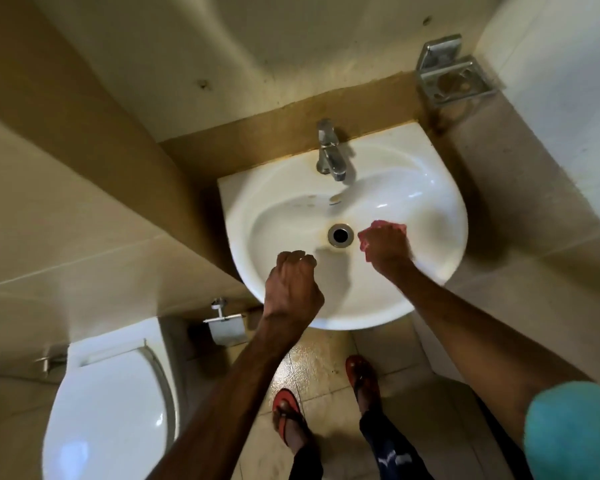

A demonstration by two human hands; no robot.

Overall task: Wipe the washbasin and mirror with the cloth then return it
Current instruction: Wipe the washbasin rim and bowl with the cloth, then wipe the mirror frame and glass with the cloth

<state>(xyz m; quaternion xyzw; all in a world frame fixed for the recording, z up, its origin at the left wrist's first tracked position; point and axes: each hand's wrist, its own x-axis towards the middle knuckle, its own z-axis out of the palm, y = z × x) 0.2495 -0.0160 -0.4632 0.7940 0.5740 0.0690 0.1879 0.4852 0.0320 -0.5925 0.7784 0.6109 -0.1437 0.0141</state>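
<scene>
The white washbasin (413,188) fills the middle of the head view, with a round metal drain (340,235) at its centre. My right hand (387,249) presses a crumpled pink cloth (364,242) against the bowl just right of the drain; only the cloth's edges show around the fingers. My left hand (291,282) hovers over the basin's front left rim, fingers curled into a loose fist with nothing in it. No mirror is in view.
A chrome tap (329,152) stands at the basin's back. A metal soap holder (451,72) hangs on the wall at the upper right. A white toilet (111,410) and paper holder (224,322) sit at the lower left. My feet in red sandals (286,415) stand on wet tiles.
</scene>
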